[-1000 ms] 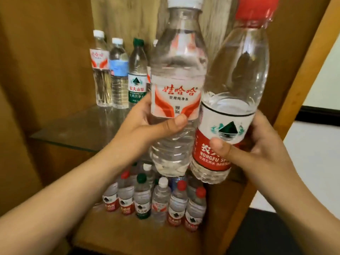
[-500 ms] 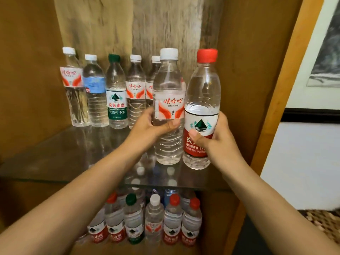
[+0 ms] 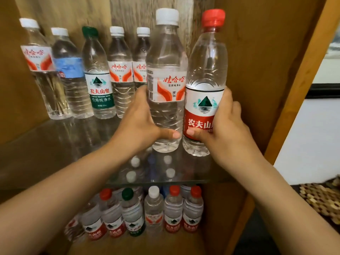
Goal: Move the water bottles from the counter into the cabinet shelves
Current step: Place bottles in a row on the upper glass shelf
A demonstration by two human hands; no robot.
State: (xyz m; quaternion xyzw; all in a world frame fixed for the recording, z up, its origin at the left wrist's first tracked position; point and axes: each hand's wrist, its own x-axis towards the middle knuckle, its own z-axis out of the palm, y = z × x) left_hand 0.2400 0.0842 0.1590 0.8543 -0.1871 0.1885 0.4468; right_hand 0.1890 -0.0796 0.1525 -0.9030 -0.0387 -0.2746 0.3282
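Note:
My left hand [image 3: 137,124] grips a white-capped bottle [image 3: 166,70] with an orange-and-white label. My right hand [image 3: 223,126] grips a red-capped bottle [image 3: 207,67] with a red-and-white label. Both bottles are upright, side by side, over the right part of the glass shelf [image 3: 36,153] inside the wooden cabinet; whether their bases touch the glass I cannot tell. Several bottles [image 3: 97,74] stand in a row at the back of that shelf, left of the held pair.
Under the glass, the wooden lower shelf [image 3: 128,245] holds several smaller bottles [image 3: 153,210] packed together. The cabinet's right side panel [image 3: 257,70] stands close beside the red-capped bottle. A woven mat [image 3: 322,197] lies outside at the right.
Both hands carried the two bottles forward and down from close to the camera onto the right part of the glass shelf. The view has moved closer to the cabinet.

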